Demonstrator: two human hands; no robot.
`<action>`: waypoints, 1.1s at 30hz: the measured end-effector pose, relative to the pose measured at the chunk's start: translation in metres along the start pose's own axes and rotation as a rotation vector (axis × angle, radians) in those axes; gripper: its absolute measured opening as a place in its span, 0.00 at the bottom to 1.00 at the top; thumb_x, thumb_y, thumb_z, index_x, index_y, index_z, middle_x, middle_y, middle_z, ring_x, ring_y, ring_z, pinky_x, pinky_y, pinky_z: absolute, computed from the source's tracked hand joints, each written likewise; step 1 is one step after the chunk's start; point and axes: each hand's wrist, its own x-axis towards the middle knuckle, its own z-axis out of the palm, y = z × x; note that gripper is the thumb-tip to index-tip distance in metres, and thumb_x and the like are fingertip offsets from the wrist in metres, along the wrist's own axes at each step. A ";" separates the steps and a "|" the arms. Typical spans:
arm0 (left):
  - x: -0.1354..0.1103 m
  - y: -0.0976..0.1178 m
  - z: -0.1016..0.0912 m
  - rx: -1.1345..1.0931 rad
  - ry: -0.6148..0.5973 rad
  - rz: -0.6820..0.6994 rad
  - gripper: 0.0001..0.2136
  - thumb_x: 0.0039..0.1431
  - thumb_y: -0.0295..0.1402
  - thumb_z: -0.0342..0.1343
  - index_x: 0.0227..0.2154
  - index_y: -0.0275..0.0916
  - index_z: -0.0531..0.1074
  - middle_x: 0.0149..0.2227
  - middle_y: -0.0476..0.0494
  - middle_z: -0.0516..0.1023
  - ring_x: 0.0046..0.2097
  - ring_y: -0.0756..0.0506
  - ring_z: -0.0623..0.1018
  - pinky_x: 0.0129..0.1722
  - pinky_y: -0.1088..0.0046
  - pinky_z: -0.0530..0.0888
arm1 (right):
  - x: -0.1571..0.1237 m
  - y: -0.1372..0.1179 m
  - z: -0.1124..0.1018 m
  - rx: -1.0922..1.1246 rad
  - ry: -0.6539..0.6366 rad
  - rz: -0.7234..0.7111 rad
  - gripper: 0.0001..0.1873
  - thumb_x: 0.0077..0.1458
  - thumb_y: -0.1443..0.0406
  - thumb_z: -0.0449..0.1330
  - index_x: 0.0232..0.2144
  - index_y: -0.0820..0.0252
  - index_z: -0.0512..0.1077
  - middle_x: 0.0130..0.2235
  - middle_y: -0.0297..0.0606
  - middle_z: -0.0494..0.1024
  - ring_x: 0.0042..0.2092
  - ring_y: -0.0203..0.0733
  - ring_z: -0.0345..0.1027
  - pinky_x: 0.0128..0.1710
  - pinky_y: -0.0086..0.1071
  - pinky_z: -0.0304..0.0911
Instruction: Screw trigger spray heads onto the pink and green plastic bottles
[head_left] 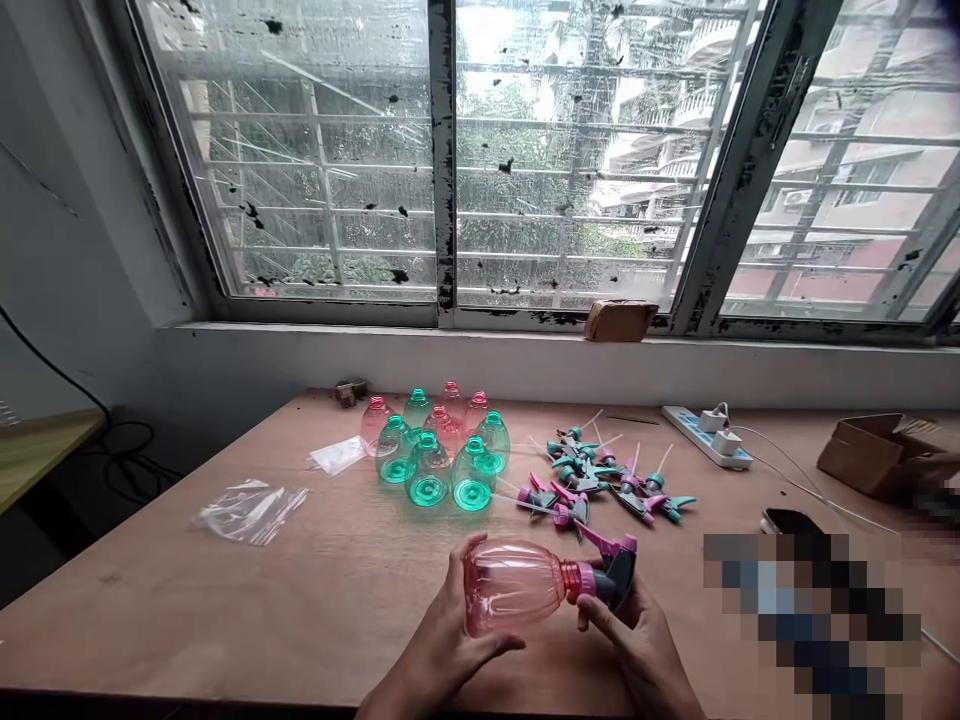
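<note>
Gripping bottle and sprayer, left fingers and right fingers sit near front table edge, room leftward.

Bare grip, bare forearms

Ten bottles (five green, five pink)

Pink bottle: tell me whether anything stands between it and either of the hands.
Nothing visible does. The left hand holds the pink bottle by its base end, the right hand holds the spray head at its neck; the loose spray heads lie farther back.
</note>
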 end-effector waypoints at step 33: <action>-0.001 -0.006 -0.004 -0.008 -0.054 0.002 0.49 0.57 0.59 0.56 0.71 0.44 0.36 0.50 0.37 0.73 0.50 0.35 0.76 0.53 0.56 0.70 | 0.000 -0.005 -0.007 -0.046 -0.121 0.056 0.20 0.46 0.56 0.74 0.40 0.60 0.80 0.27 0.36 0.83 0.32 0.47 0.75 0.37 0.37 0.66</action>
